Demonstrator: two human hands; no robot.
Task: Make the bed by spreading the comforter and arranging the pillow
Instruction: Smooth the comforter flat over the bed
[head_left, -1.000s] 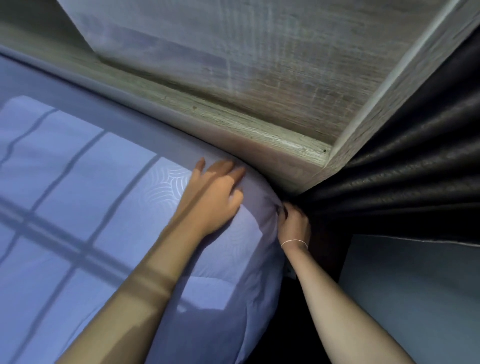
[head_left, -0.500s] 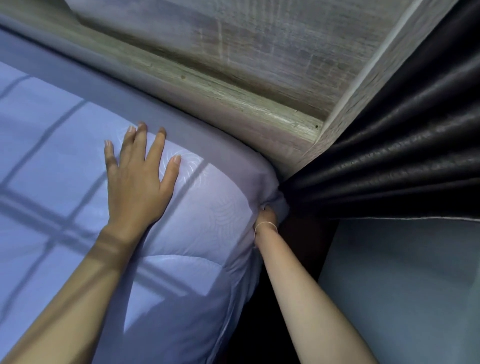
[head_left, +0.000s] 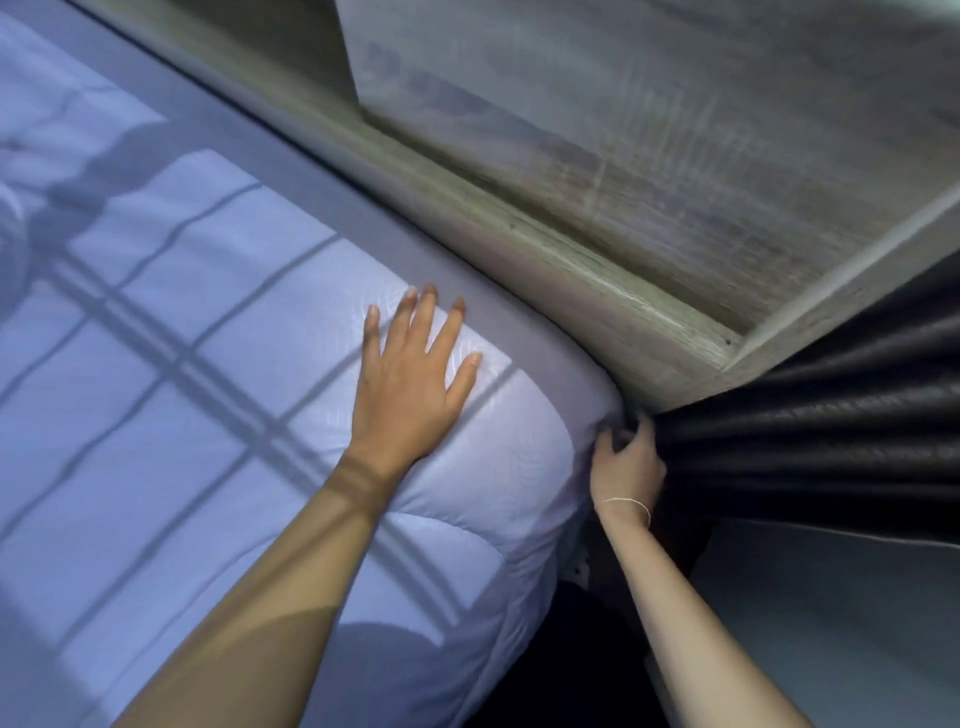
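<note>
White quilted comforter (head_left: 218, 415) covers the bed, its corner pulled over the mattress edge beside the wooden bed frame (head_left: 597, 291). One left hand (head_left: 410, 384) lies flat on it, fingers spread; one right hand (head_left: 626, 465) pinches the corner fabric low down, against the dark curtain (head_left: 831, 415). Tugging too hard could likely drag the smoothed top askew, or catch the curtain. No pillow is clearly visible.
</note>
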